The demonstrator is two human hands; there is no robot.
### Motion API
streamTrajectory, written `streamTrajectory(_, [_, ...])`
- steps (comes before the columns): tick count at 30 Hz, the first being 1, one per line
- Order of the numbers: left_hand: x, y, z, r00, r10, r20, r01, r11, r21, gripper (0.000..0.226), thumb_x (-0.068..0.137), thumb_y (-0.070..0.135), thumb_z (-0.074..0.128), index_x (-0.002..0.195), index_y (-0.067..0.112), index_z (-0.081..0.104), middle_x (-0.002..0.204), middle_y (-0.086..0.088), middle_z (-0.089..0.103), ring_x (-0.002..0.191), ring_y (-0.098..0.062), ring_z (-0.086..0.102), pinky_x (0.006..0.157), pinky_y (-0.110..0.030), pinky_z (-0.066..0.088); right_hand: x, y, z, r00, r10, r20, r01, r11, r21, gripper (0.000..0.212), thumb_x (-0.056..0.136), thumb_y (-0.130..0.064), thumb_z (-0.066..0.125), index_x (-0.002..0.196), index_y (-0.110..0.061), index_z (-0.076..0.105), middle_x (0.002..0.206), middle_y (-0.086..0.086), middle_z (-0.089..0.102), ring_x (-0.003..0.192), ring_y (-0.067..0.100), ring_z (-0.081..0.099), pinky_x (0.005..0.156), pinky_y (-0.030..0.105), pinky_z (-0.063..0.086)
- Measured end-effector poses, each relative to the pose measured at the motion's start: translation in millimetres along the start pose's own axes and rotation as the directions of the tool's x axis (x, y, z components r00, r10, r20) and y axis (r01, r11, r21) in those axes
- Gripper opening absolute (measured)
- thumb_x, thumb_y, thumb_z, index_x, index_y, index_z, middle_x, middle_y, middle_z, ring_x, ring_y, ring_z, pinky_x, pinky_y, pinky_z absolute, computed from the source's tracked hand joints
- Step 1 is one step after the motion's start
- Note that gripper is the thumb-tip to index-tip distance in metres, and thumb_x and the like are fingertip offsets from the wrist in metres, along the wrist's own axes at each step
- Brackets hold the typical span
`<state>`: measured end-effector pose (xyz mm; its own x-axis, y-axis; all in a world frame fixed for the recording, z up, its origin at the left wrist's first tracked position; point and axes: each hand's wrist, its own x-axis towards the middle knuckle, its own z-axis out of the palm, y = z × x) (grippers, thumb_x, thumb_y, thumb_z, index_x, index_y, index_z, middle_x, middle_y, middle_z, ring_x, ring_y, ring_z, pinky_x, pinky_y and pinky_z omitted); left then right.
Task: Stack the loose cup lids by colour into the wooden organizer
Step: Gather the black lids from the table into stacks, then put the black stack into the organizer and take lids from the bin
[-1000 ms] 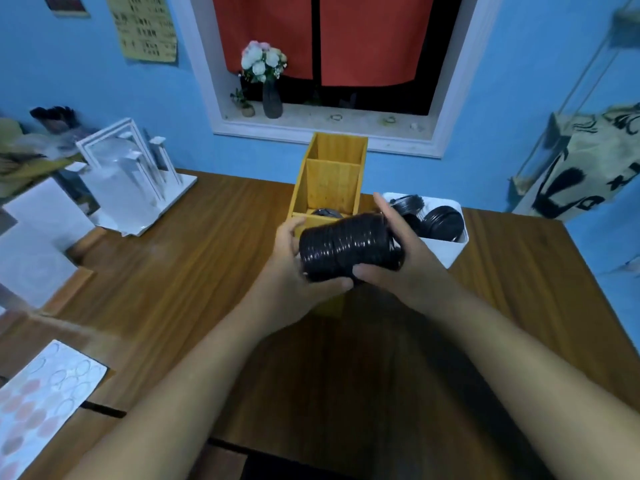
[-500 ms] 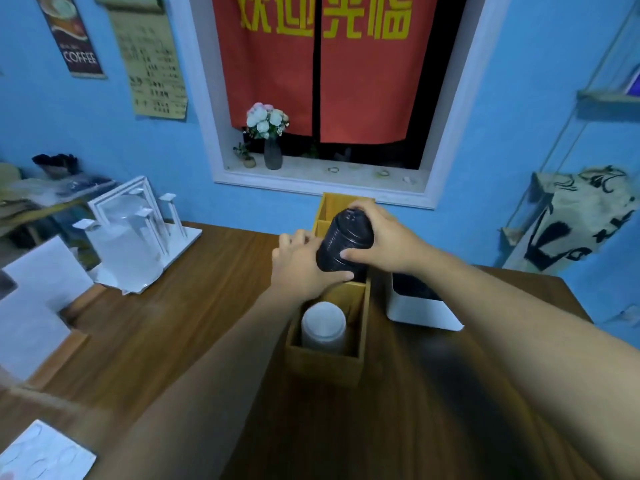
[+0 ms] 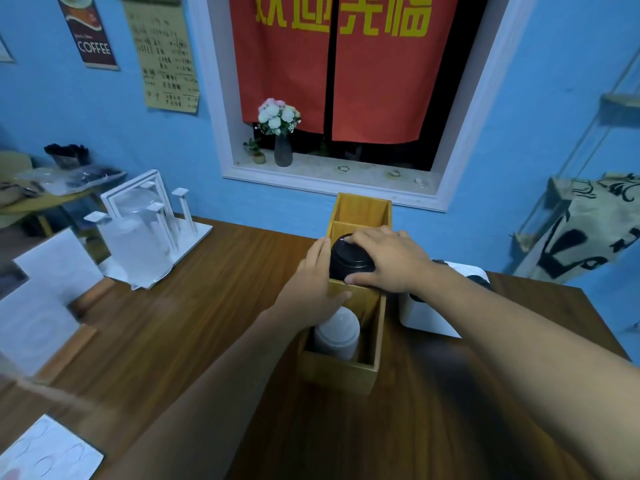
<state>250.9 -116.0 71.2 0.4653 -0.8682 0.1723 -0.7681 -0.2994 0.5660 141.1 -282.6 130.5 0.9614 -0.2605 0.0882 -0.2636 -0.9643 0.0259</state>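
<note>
Lower now than half a second ago, the stack of black lids (image 3: 350,260) has gone down into the middle slot of the wooden organizer (image 3: 341,370), and only its top part sticks out; a second ago it lay sideways between both hands, out in front of the box; the right hand (image 3: 391,261) lies over the top of the stack with fingers curled round it, holding it, likely so the lids stay in one pile as they go in; the left hand (image 3: 317,282) is pressed flat on the left side of the stack and the box wall, fingers closed and thumb hooked on the divider, which seems to keep the box from sliding; the black ones go in their own slot because the nearest slot has the stack of white lids (image 3: 337,330); the far slot looks empty; just right of the box sits a white bin (image 3: 429,318) on the table (image 3: 173,323), with something dark in it, maybe more lids; on the wall a poster (image 3: 90,31) reads COFFEE; the red curtain (image 3: 341,64) has big yellow Chinese writing; the yellow paper (image 3: 165,57) has small writing, too tiny to read.
</note>
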Motion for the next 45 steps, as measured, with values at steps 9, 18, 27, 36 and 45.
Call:
streamTrajectory(9, [-6,-8,11,0.999,-0.047,-0.009,0.046,0.993,-0.112,0.103,0.092,0.04,0.075,0.165,0.023,0.005,0.17,0.0,0.018,0.154,-0.024,0.029,0.119,-0.052,0.041,-13,14,18,0.999,0.007,-0.045,-0.01,0.998,-0.055,0.061,0.101,-0.06,0.013,0.156,-0.038,0.026,0.158,-0.004,0.033,0.139,0.028,0.028,0.11,0.056,0.03])
streamTrajectory(18, [-7,-5,24,0.994,-0.089,-0.06,0.082,0.991,-0.102,0.103,0.093,0.046,0.073,0.166,0.022,0.004,0.172,-0.001,0.017,0.156,-0.024,0.026,0.12,-0.05,0.04,-26,5,35,0.992,0.08,-0.098,-0.075,0.996,0.051,0.061,0.102,-0.057,0.013,0.158,-0.035,0.022,0.159,-0.006,0.034,0.141,0.022,0.03,0.109,0.052,0.034])
streamTrajectory(27, [-16,2,22,0.986,-0.127,-0.112,0.114,0.987,-0.116,0.097,0.093,0.042,0.073,0.163,0.027,0.009,0.165,-0.004,0.03,0.148,-0.024,0.039,0.113,-0.052,0.048,-32,8,30,0.985,0.074,-0.154,-0.047,0.984,0.175,0.061,0.104,-0.055,0.031,0.158,-0.028,0.026,0.166,-0.003,0.023,0.152,0.022,0.016,0.118,0.052,0.026])
streamTrajectory(36, [-61,38,12,0.99,-0.051,-0.134,0.072,0.985,0.155,0.088,0.097,0.058,0.061,0.164,0.017,0.021,0.174,-0.003,0.013,0.16,-0.025,0.011,0.125,-0.037,0.015,-167,27,47,0.957,0.184,-0.222,-0.094,0.927,0.364,0.048,0.105,-0.047,0.044,0.15,-0.03,0.043,0.155,-0.011,0.04,0.146,0.009,0.03,0.118,0.037,0.03])
streamTrajectory(45, [-75,124,82,0.966,0.26,0.001,-0.245,0.91,0.335,0.062,0.093,0.055,0.065,0.144,0.02,0.055,0.16,-0.002,0.046,0.154,-0.025,0.032,0.121,-0.039,0.022,-261,81,90,0.929,0.343,-0.137,-0.265,0.877,0.402,0.041,0.099,-0.027,0.06,0.139,-0.025,0.056,0.138,-0.007,0.057,0.132,0.013,0.047,0.108,0.04,0.045])
